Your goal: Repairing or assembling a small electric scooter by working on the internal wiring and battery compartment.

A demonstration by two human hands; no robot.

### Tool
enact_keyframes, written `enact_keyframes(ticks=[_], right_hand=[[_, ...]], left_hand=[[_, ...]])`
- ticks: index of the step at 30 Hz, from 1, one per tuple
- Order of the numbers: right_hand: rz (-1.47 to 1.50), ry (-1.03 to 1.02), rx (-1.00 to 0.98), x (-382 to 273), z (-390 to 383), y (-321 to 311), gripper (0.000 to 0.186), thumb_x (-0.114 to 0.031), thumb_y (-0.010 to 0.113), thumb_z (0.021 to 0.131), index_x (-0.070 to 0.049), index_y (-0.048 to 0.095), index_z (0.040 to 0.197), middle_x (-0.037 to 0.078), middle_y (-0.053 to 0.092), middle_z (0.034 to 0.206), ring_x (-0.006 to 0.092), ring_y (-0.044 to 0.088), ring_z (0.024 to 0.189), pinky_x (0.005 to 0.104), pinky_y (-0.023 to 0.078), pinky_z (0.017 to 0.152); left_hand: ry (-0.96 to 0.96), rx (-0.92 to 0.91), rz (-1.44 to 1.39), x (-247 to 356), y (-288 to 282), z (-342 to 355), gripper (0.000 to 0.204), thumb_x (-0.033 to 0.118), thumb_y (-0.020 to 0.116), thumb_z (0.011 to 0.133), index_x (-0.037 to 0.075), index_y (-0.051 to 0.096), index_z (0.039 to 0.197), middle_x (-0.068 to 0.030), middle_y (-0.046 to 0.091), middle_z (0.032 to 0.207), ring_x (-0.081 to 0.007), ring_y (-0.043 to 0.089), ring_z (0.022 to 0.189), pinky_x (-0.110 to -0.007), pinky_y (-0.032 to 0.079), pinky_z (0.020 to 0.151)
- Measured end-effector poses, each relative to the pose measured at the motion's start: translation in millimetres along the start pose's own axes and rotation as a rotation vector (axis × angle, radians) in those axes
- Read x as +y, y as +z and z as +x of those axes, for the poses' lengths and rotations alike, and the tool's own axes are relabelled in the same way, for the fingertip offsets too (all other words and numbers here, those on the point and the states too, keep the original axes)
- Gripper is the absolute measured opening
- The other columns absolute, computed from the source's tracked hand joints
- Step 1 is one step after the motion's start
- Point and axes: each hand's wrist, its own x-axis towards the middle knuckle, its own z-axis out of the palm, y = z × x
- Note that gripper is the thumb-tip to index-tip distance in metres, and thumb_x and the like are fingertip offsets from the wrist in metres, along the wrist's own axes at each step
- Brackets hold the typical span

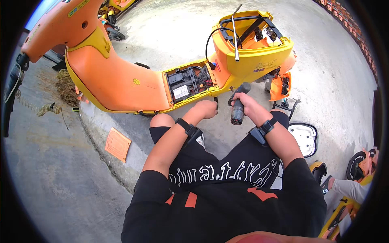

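Scooter (148, 91) bodywork in orange and yellow spans the upper part of the view, set across the person's knees, its handlebar (16, 79) at the far left and its yellow rear section (253, 62) to the right. Right hand (248, 106) is wrapped around a dark power tool (237, 112), held just beside the lower edge of the rear section, with one round end of the tool turned toward the lap. Left hand (206, 109) is curled at the scooter's near edge, just below the open floor bay (190, 83); its fingers are turned away from view, so I cannot tell whether they grip anything. Inside the bay sit dark modules, a pale label (180, 92) and a tangle of wires. A long metal wrench (236, 40) leans over the rim of the open seat well (247, 30), and a black cable (207, 44) loops between bay and well. An orange tail part (279, 87) hangs beside the rear section. On the ground, an orange panel (118, 145) lies to the left, and a white, dark-rimmed shell (304, 139) lies to the right. Another person's leg (350, 188) shows at the right edge, near more orange and yellow scooter parts (342, 214).
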Motion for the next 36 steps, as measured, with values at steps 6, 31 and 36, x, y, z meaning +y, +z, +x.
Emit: enact_keyframes(ticks=[6,31,36], right_hand=[[-0.048,0.03,-0.02,10,12,33,0.022,-0.005,0.058,0.076,-0.003,0.047,0.096,0.012,0.059,0.073,0.0233,0.06,0.058,0.0401,0.056,0.058],[-0.288,0.065,-0.083,-31,-6,128,0.019,-0.006,0.056,0.08,0.001,0.052,0.096,0.011,0.061,0.076,0.0199,0.061,0.062,0.0378,0.057,0.06],[-0.588,-0.078,-0.067,-47,5,122,0.017,-0.007,0.062,0.075,0.003,0.058,0.087,0.011,0.061,0.072,0.0197,0.06,0.058,0.0334,0.056,0.056]], left_hand=[[0.068,0.247,-0.384,-5,-52,-98,0.028,0.024,0.055,0.09,0.0,0.063,0.103,-0.0141,0.069,0.085,-0.0269,0.067,0.082,-0.038,0.052,0.076],[-0.339,0.86,-0.68,-149,-102,-34,0.032,0.025,0.054,0.084,-0.003,0.068,0.092,-0.0243,0.067,0.09,-0.0385,0.065,0.087,-0.045,0.052,0.078],[-0.28,0.824,-0.638,-152,-88,-29,0.034,0.027,0.054,0.085,-0.002,0.068,0.096,-0.0206,0.069,0.09,-0.0337,0.067,0.088,-0.039,0.051,0.081]])
